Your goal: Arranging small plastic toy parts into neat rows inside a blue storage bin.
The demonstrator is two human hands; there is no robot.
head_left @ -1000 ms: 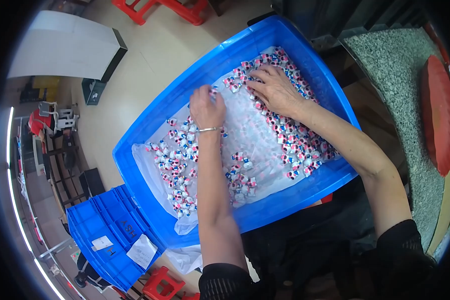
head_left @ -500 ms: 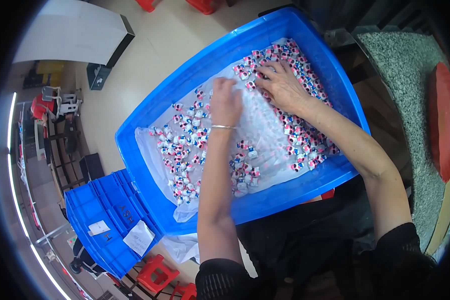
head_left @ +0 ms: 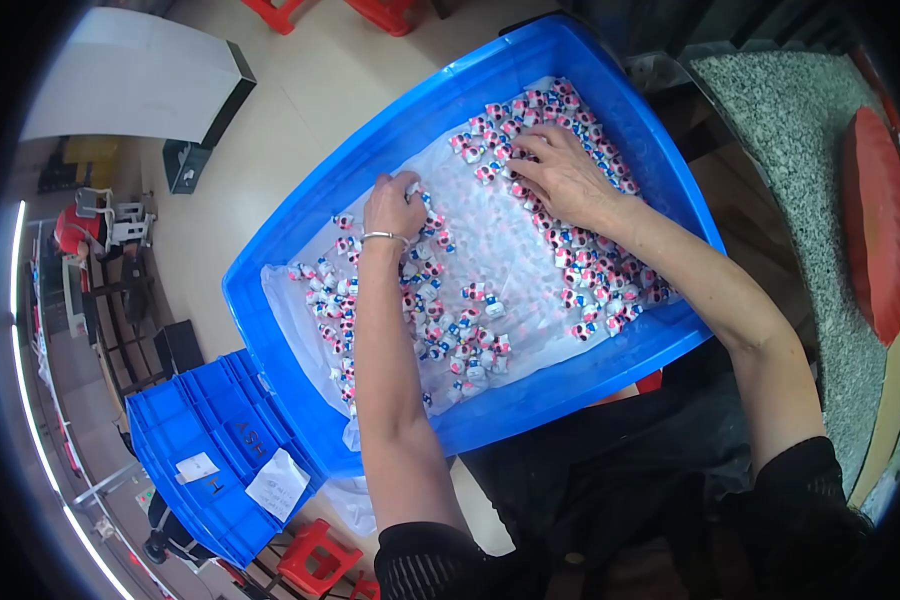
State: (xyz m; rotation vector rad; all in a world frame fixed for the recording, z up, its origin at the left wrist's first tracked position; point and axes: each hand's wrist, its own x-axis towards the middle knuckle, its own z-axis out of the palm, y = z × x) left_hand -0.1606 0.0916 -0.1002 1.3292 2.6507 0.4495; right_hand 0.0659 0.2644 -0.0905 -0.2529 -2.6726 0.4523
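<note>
Small white figurines with pink, dark and blue parts (head_left: 595, 265) lie in a dense band along the right side of a blue plastic tub (head_left: 660, 130). A looser group of figurines (head_left: 465, 350) spreads over the left part. My left hand (head_left: 394, 207), with a bracelet at its wrist, is closed at the upper edge of this left group, its thumb and fingers around a small figurine (head_left: 413, 190). My right hand (head_left: 567, 180) rests over the right band with fingers apart and bent, the fingertips touching figurines. Its palm hides those underneath.
A translucent white plastic sheet (head_left: 505, 245) lines the tub, with more figurines showing faintly beneath. Blue crates with paper labels (head_left: 195, 425) stand at lower left, near a red stool (head_left: 318, 556). A speckled grey surface (head_left: 770, 130) and a red cushion-like object (head_left: 873, 230) are at right.
My left hand has moved left and slightly down from the middle of the sheet to the left group, and is now closed. My right hand stays nearly in place. The whole view has shifted slightly.
</note>
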